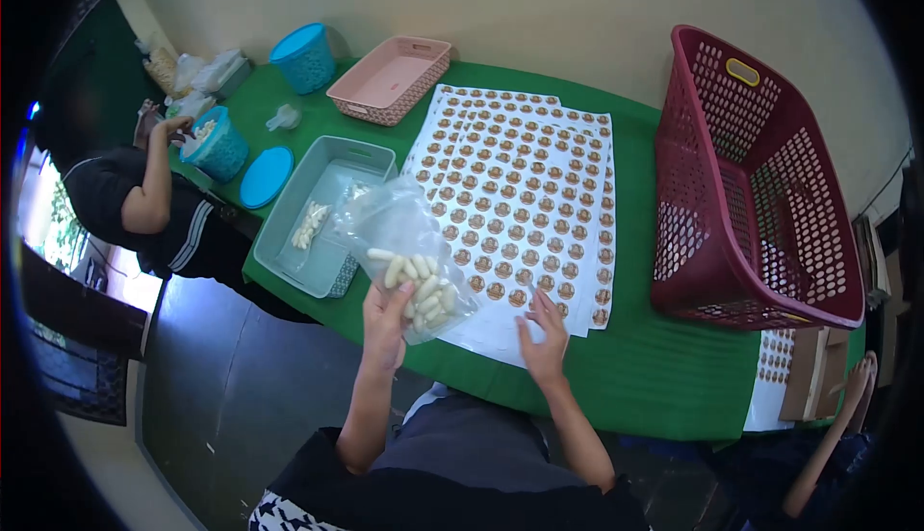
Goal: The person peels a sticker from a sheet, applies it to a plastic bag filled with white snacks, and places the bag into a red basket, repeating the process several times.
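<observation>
My left hand [387, 324] is closed on the lower left side of a clear plastic bag [377, 218], thumb in front. Several pale, finger-shaped pieces [423, 285] lie in the bottom of the bag, and its upper part leans left over a grey-green basket. My right hand [545, 338] is over the lower edge of white sticker sheets [510, 184] printed with rows of round brown labels. Its fingers are stretched out and the thumb stands apart, the fingertips right at the lowest labels.
In the grey-green basket [279, 233] lie smaller filled bags [311, 225]. Behind it are a pink basket [390, 74], a blue tub [303, 57] and a blue lid [267, 177]. A large maroon laundry basket [707, 233] stands at right. People work at left [144, 199] and lower right [847, 415].
</observation>
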Tool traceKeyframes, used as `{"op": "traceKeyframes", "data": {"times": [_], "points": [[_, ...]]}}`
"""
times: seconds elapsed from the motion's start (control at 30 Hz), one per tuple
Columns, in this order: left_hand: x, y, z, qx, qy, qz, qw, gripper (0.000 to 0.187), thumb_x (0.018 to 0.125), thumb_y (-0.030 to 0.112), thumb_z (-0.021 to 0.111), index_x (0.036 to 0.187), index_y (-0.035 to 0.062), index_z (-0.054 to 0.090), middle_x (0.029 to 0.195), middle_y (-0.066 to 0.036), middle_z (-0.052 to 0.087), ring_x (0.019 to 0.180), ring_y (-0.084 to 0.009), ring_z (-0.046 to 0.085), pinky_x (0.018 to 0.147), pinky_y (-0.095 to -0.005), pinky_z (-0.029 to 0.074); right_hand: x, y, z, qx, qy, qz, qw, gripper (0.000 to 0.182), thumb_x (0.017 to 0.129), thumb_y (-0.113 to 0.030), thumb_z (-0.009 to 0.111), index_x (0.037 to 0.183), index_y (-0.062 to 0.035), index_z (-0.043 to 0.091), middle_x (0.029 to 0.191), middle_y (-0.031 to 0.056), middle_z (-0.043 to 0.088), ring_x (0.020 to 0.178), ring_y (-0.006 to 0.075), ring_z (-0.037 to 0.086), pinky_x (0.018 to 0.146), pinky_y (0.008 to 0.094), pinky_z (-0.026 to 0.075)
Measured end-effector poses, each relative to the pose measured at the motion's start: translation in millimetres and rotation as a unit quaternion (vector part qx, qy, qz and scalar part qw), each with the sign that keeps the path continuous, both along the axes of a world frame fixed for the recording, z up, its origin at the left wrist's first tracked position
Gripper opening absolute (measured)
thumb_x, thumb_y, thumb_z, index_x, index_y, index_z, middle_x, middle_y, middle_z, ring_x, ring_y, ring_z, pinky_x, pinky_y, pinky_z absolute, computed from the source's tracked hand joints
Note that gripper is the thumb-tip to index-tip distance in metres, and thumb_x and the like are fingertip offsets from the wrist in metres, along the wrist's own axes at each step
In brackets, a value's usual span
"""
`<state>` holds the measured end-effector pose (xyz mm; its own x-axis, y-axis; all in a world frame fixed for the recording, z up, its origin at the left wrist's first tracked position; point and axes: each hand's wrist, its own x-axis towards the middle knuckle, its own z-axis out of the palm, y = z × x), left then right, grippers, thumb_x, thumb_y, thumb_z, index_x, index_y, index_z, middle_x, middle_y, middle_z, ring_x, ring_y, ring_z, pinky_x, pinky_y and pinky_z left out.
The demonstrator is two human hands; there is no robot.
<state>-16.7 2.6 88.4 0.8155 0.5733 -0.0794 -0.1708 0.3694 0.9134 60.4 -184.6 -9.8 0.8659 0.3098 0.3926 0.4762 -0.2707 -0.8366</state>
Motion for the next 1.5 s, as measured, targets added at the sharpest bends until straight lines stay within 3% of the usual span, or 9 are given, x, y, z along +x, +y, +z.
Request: {"op": "traceKeyframes", "data": {"times": [0.03, 0.1, 0.23, 0.3, 0.43, 0.6, 0.73, 1.13, 1.5], "points": [[0, -3, -1, -0.007, 0.011, -0.007, 1.000, 0.027, 0.082, 0.010, 0.044, 0.107, 0.0009, 0.040, 0.099, -0.010, 0.050, 0.088, -0.0170, 0.054, 0.073, -0.0286, 0.047, 2, -8, -1, 0.006, -0.003, 0.006, 1.000, 0.045, 0.070, -0.001, 0.058, 0.111, 0.0073, 0.042, 0.114, 0.0173, 0.044, 0.085, 0.0196, 0.054, 0.064, 0.0263, 0.047], [1, -11, 0, -0.020, 0.005, -0.016, 1.000, 0.026, 0.081, 0.009, 0.046, 0.106, 0.0014, 0.041, 0.095, -0.008, 0.051, 0.083, -0.0131, 0.054, 0.069, -0.0244, 0.046, 4, -24, 3, 0.120, 0.093, -0.034, 0.988, 0.029, 0.070, 0.005, 0.057, 0.097, 0.0074, 0.051, 0.096, 0.0142, 0.056, 0.068, 0.0120, 0.055, 0.059, 0.0228, 0.046], [6, -27, 3, -0.046, -0.013, -0.058, 0.997, 0.025, 0.081, 0.008, 0.048, 0.105, 0.0018, 0.042, 0.092, -0.005, 0.052, 0.079, -0.0092, 0.054, 0.067, -0.0205, 0.045, 2, -38, 41, 0.220, 0.161, -0.064, 0.960, 0.018, 0.070, 0.007, 0.057, 0.087, 0.0059, 0.054, 0.084, 0.0110, 0.058, 0.065, 0.0097, 0.054, 0.057, 0.0192, 0.045], [5, -28, 0, -0.026, -0.023, -0.088, 0.996, 0.025, 0.081, 0.009, 0.049, 0.103, 0.0012, 0.043, 0.092, -0.005, 0.052, 0.080, -0.0098, 0.054, 0.069, -0.0215, 0.045, 3, -34, 67, 0.345, 0.201, -0.070, 0.914, 0.010, 0.070, 0.007, 0.057, 0.080, 0.0051, 0.055, 0.080, 0.0106, 0.056, 0.066, 0.0099, 0.054, 0.056, 0.0195, 0.045], [4, -33, 3, 0.028, 0.004, -0.133, 0.991, 0.024, 0.080, 0.011, 0.052, 0.100, 0.0001, 0.045, 0.090, -0.004, 0.053, 0.080, -0.0089, 0.054, 0.069, -0.0212, 0.044, -2, -29, 91, 0.334, 0.209, -0.057, 0.917, 0.010, 0.069, 0.008, 0.057, 0.079, 0.0046, 0.056, 0.077, 0.0092, 0.055, 0.067, 0.0105, 0.054, 0.058, 0.0204, 0.046], [15, -39, -2, -0.026, 0.013, -0.139, 0.990, 0.024, 0.081, 0.012, 0.050, 0.102, -0.0001, 0.045, 0.091, -0.005, 0.053, 0.081, -0.0087, 0.053, 0.070, -0.0211, 0.044, -6, -14, 112, 0.200, -0.034, 0.027, 0.979, 0.017, 0.065, 0.010, 0.060, 0.080, 0.0026, 0.060, 0.085, 0.0121, 0.057, 0.073, 0.0141, 0.057, 0.066, 0.0224, 0.047], [24, -37, -7, -0.040, 0.028, -0.161, 0.986, 0.026, 0.083, 0.015, 0.047, 0.104, 0.0003, 0.044, 0.092, -0.005, 0.053, 0.085, -0.0086, 0.051, 0.073, -0.0218, 0.043, -4, 0, 113, 0.130, -0.100, 0.071, 0.984, 0.025, 0.060, 0.011, 0.062, 0.083, -0.0014, 0.062, 0.088, 0.0116, 0.057, 0.078, 0.0174, 0.058, 0.067, 0.0229, 0.048], [34, -37, -6, 0.043, 0.075, -0.222, 0.971, 0.027, 0.085, 0.018, 0.044, 0.105, -0.0002, 0.045, 0.094, -0.005, 0.052, 0.085, -0.0071, 0.047, 0.073, -0.0210, 0.039, 3, 7, 102, 0.071, -0.114, 0.056, 0.989, 0.026, 0.059, 0.008, 0.066, 0.081, -0.0055, 0.064, 0.086, 0.0092, 0.054, 0.072, 0.0176, 0.057, 0.064, 0.0240, 0.048], [35, -36, -6, 0.041, 0.037, -0.201, 0.978, 0.029, 0.083, 0.015, 0.048, 0.106, -0.0012, 0.044, 0.096, -0.006, 0.053, 0.088, -0.0097, 0.050, 0.076, -0.0236, 0.040, 11, 12, 100, 0.055, -0.107, 0.077, 0.990, 0.025, 0.059, 0.007, 0.066, 0.081, -0.0060, 0.064, 0.085, 0.0088, 0.055, 0.073, 0.0176, 0.058, 0.062, 0.0238, 0.048]]}}
